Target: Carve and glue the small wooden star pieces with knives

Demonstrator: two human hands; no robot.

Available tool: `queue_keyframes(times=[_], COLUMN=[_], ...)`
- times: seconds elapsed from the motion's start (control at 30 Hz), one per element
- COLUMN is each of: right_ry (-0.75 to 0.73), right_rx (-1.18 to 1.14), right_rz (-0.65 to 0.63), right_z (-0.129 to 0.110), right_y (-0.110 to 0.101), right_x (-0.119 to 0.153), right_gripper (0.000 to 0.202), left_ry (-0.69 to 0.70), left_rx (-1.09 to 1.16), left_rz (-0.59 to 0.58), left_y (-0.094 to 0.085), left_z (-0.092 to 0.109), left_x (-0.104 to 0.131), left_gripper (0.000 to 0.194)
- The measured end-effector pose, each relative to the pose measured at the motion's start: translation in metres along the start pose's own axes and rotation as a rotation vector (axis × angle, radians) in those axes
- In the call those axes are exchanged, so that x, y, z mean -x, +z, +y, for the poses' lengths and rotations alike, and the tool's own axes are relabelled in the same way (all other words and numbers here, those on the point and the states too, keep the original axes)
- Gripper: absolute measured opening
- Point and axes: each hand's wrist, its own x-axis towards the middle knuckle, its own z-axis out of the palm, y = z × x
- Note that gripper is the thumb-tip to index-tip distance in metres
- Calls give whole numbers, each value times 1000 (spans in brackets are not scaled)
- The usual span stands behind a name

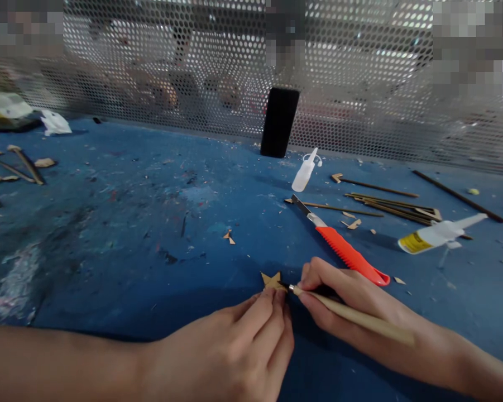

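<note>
A small tan star [272,280] lies on the blue table near the front middle. The closed fingertips of my left hand [245,346] press on its lower part and hide some of it. My right hand [339,296] grips a thin brush-like tool [360,318] with a pale wooden handle and a metal collar. Its dark tip touches or nearly touches the star's right edge; I cannot tell which. Just beyond my right hand lies a red-handled utility knife [347,251], its blade pointing up and left.
A black phone [279,121] leans on a perforated metal screen [167,72]. Two glue bottles [303,174] [433,237], thin dark sticks [393,207] and scraps lie at the right. More wooden pieces [25,164] and crumpled white plastic [55,123] sit at the left.
</note>
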Motion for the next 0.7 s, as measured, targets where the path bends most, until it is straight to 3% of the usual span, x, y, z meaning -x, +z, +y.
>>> queue_keyframes(times=[0.43, 0.7], right_ry=[14, -29], right_rx=[-50, -82], right_rz=[-51, -14], right_z=[-6, 6], right_y=[-3, -2], right_x=[-5, -5], right_gripper=[21, 17], left_ry=[-20, -37], left_rx=[36, 62], left_rz=[-4, 1], left_y=[1, 0], left_z=[1, 1], left_x=[-1, -1], left_gripper=[35, 32])
